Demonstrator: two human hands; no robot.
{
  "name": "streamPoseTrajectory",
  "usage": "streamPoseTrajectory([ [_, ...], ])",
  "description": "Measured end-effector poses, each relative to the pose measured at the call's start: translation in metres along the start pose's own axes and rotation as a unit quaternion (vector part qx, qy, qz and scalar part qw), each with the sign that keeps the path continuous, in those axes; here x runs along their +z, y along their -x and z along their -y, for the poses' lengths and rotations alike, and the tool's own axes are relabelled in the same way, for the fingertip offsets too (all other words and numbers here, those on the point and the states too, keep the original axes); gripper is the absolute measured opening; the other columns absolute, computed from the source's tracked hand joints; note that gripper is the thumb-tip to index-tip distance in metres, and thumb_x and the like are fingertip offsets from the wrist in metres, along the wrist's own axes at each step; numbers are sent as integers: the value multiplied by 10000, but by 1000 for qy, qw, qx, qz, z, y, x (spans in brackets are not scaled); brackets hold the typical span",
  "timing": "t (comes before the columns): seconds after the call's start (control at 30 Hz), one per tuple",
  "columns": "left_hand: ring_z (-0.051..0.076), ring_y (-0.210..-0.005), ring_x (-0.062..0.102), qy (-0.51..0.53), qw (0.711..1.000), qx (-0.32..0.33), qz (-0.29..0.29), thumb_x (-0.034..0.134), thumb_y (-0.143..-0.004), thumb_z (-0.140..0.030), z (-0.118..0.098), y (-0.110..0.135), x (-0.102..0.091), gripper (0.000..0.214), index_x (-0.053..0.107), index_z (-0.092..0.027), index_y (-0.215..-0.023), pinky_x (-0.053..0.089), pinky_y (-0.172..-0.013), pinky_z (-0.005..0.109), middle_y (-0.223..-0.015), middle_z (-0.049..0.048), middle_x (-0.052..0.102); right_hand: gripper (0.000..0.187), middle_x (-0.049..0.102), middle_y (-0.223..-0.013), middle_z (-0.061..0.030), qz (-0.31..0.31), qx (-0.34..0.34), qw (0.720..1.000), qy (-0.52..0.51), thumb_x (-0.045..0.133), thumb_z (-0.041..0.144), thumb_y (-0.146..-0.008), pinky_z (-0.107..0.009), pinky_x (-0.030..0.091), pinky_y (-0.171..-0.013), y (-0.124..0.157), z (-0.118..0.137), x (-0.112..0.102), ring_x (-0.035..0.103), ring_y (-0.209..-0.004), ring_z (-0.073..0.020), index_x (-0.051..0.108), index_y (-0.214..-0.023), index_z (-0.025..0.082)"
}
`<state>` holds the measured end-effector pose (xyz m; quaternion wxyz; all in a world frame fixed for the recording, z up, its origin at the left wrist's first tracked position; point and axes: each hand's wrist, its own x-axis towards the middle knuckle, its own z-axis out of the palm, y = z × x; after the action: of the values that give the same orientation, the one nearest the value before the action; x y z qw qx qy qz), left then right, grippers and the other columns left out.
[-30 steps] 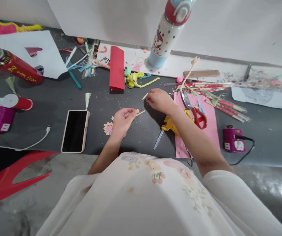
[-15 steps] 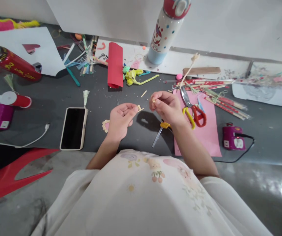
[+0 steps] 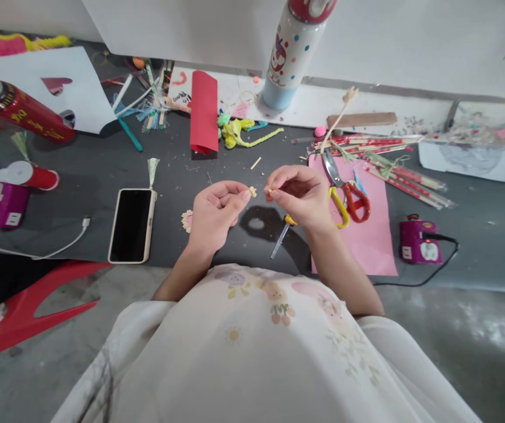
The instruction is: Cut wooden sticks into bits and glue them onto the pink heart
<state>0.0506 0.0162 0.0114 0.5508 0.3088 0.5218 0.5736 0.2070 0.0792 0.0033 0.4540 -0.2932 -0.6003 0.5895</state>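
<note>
My left hand [image 3: 212,214] pinches a small cluster of pale wood-coloured bits [image 3: 253,191] between thumb and forefinger. Opposite it, my right hand [image 3: 299,191] is closed in a pinch on a tiny pale piece [image 3: 271,191]. A short gap separates the two sets of fingertips above the dark table. Partly behind my left hand lies a pink shape edged with pale bits [image 3: 186,221]. Below my right hand a clear stick [image 3: 280,241] pokes from a yellow tool, mostly covered by the wrist. Scissors [image 3: 356,200] with red and yellow handles rest beside my right wrist.
Pink paper [image 3: 367,252] lies under the scissors. A phone [image 3: 132,226] is at left, near a white cable [image 3: 71,241]. Behind stand a water bottle [image 3: 290,59] and a red folded card [image 3: 204,111]. Wrapped sticks [image 3: 406,185] and a purple device [image 3: 420,244] are at right.
My right hand has moved slightly left and down, bringing its piece closer to the left hand's cluster. The cluster has turned; the thin stick end beside it no longer shows.
</note>
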Motion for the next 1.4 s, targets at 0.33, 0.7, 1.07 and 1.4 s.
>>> streamPoseTrajectory([
  [0.33, 6, -372, 270, -13, 1000, -2, 5, 747, -710, -391, 0, 0, -1, 241, 646, -175, -747, 184, -344, 167, -496, -71, 442, 243, 670, -838, 11, -17, -77, 994, 77, 721, 211, -747, -322, 572, -740, 6, 13, 4, 666, -787, -134, 506, -860, 225],
  [0.7, 9, -362, 254, -25, 1000, -8, -1, 750, -701, -421, 4, -3, 0, 267, 643, -180, -741, 154, -337, 177, -475, -76, 418, 220, 724, -850, 26, -22, -207, 923, 322, 625, 80, -763, -304, 559, -698, 10, 17, 5, 692, -788, -149, 496, -827, 247],
  [1.07, 11, -357, 270, -53, 999, 0, 2, 742, -713, -427, 5, -5, -2, 270, 645, -176, -747, 154, -335, 184, -481, -69, 445, 239, 720, -813, 17, -21, -250, 902, 351, 620, 77, -779, -280, 535, -657, 8, 16, 5, 680, -751, -143, 449, -801, 242],
  [1.4, 10, -347, 264, -52, 999, -10, 5, 745, -706, -434, 6, -5, -1, 283, 638, -175, -741, 148, -331, 183, -471, -72, 439, 189, 712, -793, 8, -26, -248, 893, 374, 618, 142, -810, -277, 537, -620, 8, 13, 3, 674, -715, -139, 457, -785, 238],
])
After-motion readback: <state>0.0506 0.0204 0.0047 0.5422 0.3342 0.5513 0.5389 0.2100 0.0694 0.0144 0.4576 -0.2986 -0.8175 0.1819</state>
